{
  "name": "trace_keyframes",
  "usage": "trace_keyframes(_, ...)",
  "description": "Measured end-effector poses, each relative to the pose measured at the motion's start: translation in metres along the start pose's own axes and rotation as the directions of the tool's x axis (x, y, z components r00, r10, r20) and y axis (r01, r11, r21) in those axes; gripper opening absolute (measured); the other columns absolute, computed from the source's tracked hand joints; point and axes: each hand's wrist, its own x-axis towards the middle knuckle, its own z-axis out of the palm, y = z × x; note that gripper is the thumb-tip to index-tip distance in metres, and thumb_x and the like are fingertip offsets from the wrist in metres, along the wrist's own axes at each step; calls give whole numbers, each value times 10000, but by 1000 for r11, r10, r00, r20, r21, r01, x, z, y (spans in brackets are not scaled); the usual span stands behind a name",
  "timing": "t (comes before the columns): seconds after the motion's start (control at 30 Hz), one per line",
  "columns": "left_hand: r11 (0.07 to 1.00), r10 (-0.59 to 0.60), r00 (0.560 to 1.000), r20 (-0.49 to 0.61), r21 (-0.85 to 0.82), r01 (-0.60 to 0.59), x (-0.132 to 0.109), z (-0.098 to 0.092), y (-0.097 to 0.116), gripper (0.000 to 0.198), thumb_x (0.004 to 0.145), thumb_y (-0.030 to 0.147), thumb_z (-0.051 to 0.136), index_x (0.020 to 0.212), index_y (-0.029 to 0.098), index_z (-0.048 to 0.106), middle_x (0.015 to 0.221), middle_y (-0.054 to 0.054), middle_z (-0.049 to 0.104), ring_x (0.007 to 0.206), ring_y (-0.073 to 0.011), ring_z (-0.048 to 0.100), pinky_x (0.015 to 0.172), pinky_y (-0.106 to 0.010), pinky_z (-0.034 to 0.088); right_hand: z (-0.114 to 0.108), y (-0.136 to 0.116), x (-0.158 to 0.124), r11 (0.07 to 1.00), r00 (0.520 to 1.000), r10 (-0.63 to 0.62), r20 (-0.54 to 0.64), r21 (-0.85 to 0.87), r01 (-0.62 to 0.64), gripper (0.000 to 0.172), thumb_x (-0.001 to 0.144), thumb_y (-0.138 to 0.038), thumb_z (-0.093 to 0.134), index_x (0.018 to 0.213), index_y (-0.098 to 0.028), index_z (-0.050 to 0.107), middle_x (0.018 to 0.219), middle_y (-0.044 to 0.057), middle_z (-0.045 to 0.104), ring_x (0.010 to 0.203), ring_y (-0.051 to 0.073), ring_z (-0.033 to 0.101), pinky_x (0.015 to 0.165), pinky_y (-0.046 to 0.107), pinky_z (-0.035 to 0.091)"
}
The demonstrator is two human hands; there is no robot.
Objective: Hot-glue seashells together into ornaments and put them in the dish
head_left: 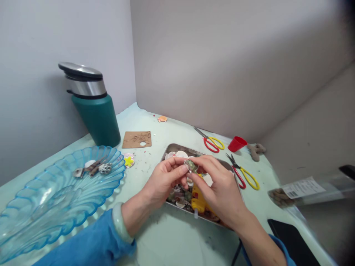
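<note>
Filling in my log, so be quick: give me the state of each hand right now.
Left hand: closed, pinching a small greenish piece between thumb and fingers.
Right hand: closed on the same piece, above the metal tray.

Grey walls (177, 55) meeting at corner | pale-green tabletop (166, 240) | right side blurred, perhaps another wall (318, 129)

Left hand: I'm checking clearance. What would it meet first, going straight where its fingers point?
Probably the right hand, just beyond the small greenish piece at the fingertips of the left hand, though depth is unclear.
</note>
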Motion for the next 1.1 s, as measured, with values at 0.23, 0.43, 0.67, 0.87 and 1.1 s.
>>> trace_keyframes(0.23, 994, -56, 996, 69, -91, 62, 2, -2, 1, 252, 762, 275, 700, 946, 117, 635, 590, 28, 554, 475, -59, 497, 526, -201, 467, 0, -3, 2, 999, 1000, -29, 0, 18, 29, 217, 857, -133, 585, 1069, -181, 584, 1020, 71, 614, 914, 186, 581, 782, 318, 483)
trace_keyframes(0.43, 992, -82, 992, 95, -83, 90, 0, 0, 3, 237, 773, 306, 682, 927, 140, 610, 607, 22, 576, 461, -65, 500, 517, -212, 466, 0, -5, 0, 1000, 1000, 3, -16, 25, -3, 186, 840, -159, 608, 1020, -199, 585, 968, 55, 632, 874, 193, 576, 749, 322, 474)
trace_keyframes(0.67, 998, -65, 997, -46, 20, 66, 0, 2, 1, 274, 787, 404, 650, 924, 175, 588, 594, 27, 547, 519, -90, 509, 532, -211, 444, 2, 3, -3, 994, 994, 90, -61, -51, -93, 231, 825, -175, 607, 1053, -196, 570, 970, 53, 660, 831, 205, 594, 732, 342, 480)
trace_keyframes(0.87, 977, 66, 992, -112, 210, -41, 1, 2, -3, 257, 781, 409, 653, 780, 164, 575, 559, 55, 461, 484, -66, 412, 501, -206, 390, 3, 6, -3, 992, 997, 57, -55, -114, -63, 231, 816, -137, 587, 1042, -179, 563, 992, 63, 658, 871, 217, 603, 756, 344, 485)
trace_keyframes(1.1, 957, 60, 988, -141, 288, -17, 1, 3, -3, 245, 732, 374, 689, 769, 160, 577, 553, 56, 483, 439, -69, 428, 458, -219, 341, 4, 5, -2, 991, 998, 48, -30, -121, -51, 264, 795, -94, 572, 1040, -190, 548, 1014, 66, 647, 864, 216, 606, 742, 337, 491)
